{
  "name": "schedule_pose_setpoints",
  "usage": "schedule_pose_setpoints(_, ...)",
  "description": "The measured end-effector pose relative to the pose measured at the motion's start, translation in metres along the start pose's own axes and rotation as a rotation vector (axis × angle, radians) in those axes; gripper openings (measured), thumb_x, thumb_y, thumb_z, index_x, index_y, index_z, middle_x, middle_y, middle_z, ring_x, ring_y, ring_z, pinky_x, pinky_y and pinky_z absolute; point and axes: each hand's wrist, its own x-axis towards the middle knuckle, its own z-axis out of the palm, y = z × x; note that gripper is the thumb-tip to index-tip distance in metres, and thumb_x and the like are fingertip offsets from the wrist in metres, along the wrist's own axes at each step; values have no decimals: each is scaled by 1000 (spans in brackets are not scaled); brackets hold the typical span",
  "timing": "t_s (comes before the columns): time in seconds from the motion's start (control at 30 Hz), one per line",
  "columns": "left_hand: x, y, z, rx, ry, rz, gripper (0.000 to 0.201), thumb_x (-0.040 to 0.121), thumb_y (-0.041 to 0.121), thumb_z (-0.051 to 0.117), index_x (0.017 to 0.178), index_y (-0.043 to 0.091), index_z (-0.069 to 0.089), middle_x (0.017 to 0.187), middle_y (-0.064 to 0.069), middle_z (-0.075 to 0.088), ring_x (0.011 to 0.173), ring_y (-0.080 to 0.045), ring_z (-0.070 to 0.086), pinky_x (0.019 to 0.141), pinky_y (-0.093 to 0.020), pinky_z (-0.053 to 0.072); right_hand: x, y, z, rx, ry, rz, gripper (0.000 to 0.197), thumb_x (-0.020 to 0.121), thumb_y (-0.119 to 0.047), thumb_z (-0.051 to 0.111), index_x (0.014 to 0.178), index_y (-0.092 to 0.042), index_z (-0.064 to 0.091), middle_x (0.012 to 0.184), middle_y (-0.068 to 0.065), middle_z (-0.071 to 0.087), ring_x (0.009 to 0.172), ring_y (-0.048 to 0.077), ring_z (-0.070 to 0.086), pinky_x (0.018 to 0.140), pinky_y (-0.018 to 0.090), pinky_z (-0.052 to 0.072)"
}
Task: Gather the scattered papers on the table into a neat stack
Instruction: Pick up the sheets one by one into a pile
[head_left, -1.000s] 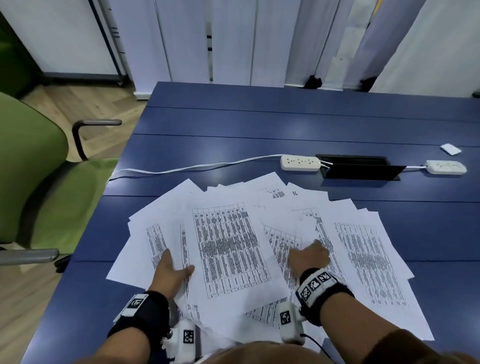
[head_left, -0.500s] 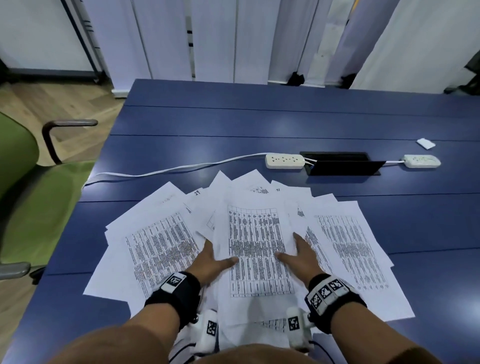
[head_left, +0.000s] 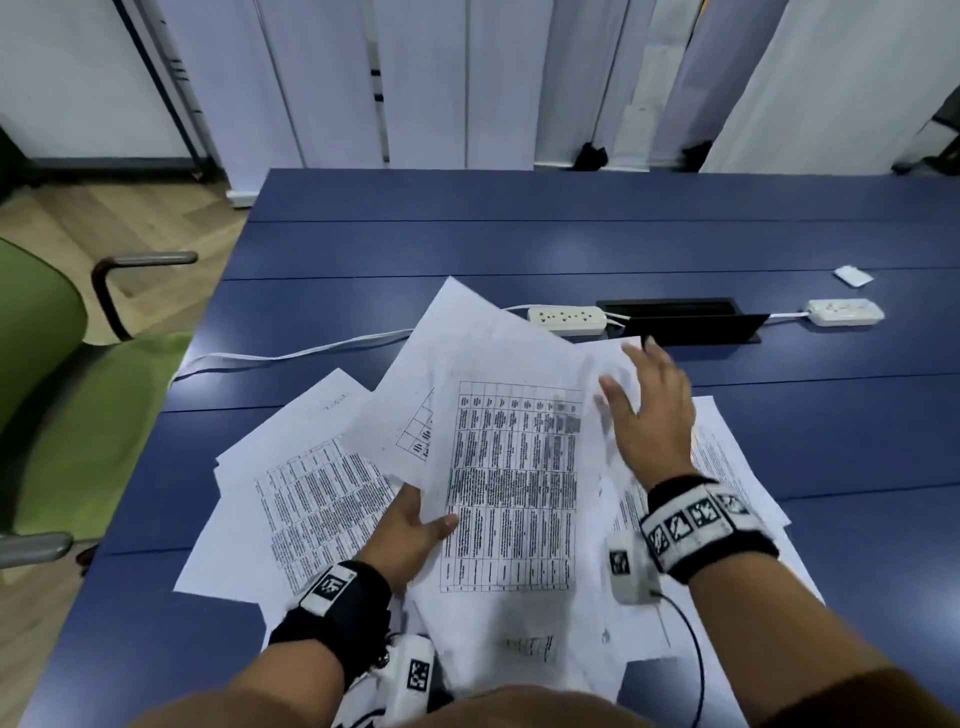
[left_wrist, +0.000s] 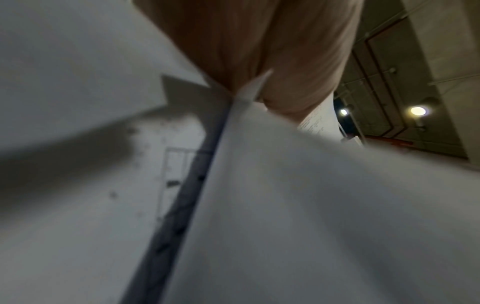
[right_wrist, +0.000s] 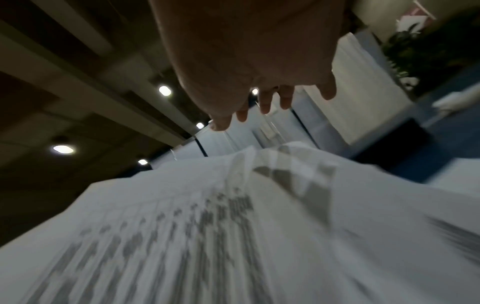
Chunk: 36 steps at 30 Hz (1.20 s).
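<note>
Several white printed papers (head_left: 514, 483) lie in a loose overlapping pile on the blue table (head_left: 519, 244). My left hand (head_left: 415, 530) grips a bunch of sheets at their left edge, thumb on top, and holds them raised and tilted. In the left wrist view the palm (left_wrist: 254, 51) pinches a paper edge (left_wrist: 249, 92). My right hand (head_left: 649, 410) hovers above the right side of the raised sheets with fingers spread and straight, holding nothing. The right wrist view shows those spread fingers (right_wrist: 265, 102) above the blurred printed sheets (right_wrist: 207, 226). More sheets (head_left: 311, 493) stay flat at the left and right.
A white power strip (head_left: 566, 318) with a cable (head_left: 291, 356) lies behind the pile, next to a black cable box (head_left: 685, 322). A second power strip (head_left: 844, 312) and a small white item (head_left: 853, 275) sit at the far right. A green chair (head_left: 62, 395) stands left of the table.
Both hands lay flat on the middle sheets before. Now my left hand has lifted a bunch of sheets off the table, and my right hand has risen and moved forward to the right.
</note>
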Motion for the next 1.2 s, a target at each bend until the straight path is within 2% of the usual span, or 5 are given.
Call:
schedule_pose_setpoints(0.23, -16, 13, 6, 85, -8, 86, 19, 94, 13, 60, 87, 23, 45, 89, 14, 53, 92, -12, 56, 68, -8, 40, 54, -108, -15, 178, -390, -109, 63, 68, -82, 53, 110, -37, 66, 110, -12, 69, 113, 12, 59, 101, 52, 41)
schedule_pose_setpoints(0.33, -13, 5, 0, 47, 17, 97, 29, 92, 8, 62, 117, 15, 49, 123, 5, 58, 125, -19, 52, 103, -28, 42, 54, -134, -11, 521, -466, -62, 13, 82, -28, 74, 87, -16, 70, 74, -11, 73, 73, 5, 68, 76, 30, 56)
schedule_pose_setpoints(0.47, -12, -13, -15, -93, 69, 95, 84, 90, 6, 65, 152, 26, 13, 151, 15, 15, 137, -3, 19, 113, -28, 18, 64, -147, -32, 873, -143, 22, 17, 90, 5, 58, 85, -11, 63, 71, -10, 66, 69, 0, 61, 69, 20, 55)
schedule_pose_setpoints(0.83, -19, -63, -45, -313, 219, -38, 85, 88, -11, 59, 154, 17, 13, 153, -2, 27, 142, -20, 26, 107, -29, 25, 85, -64, -51, 573, 473, 63, 25, 89, -2, 38, 81, -26, 41, 79, -14, 49, 68, -10, 48, 74, 19, 42)
schedule_pose_setpoints(1.2, -13, -56, -46, -440, 212, -140, 76, 100, 32, 51, 155, 25, -1, 149, 6, 28, 145, -20, 25, 116, -39, 19, 25, -67, 34, 184, -409, 231, 41, 84, 9, 42, 122, -2, 53, 116, 17, 61, 105, 28, 58, 79, 22, 43)
